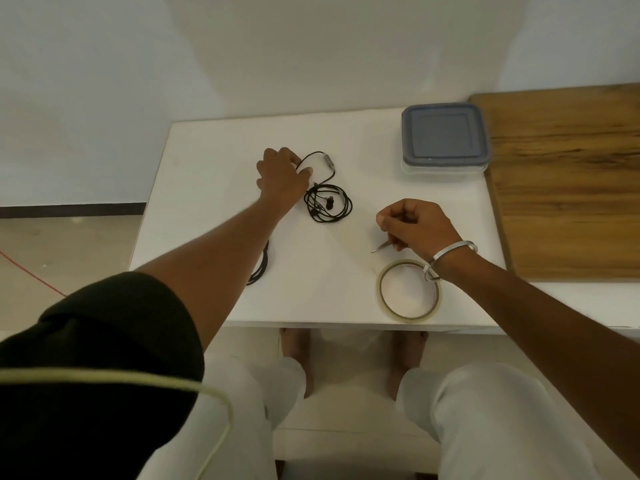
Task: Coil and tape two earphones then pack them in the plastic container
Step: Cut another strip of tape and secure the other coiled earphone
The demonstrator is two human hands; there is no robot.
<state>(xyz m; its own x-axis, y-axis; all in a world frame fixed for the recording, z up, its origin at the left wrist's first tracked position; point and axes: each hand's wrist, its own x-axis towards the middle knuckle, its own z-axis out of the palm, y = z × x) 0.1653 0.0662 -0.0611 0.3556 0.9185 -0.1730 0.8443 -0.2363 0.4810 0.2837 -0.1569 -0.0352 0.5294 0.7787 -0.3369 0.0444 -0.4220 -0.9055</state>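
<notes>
Centrally on the table [207, 161], the left hand [280, 178] pinched the limp, light earphone [327, 202] cable beside its loose coil; the right hand [414, 225] grasped a small metal tool [380, 247]. Best gripped across the bundled loops.

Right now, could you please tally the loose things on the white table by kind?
Black earphones: 2, one by the left hand at, one half hidden under the left arm
Tape roll: 1
Lidded plastic container: 1
Thin metal tool in the right hand: 1
Total: 5
</notes>
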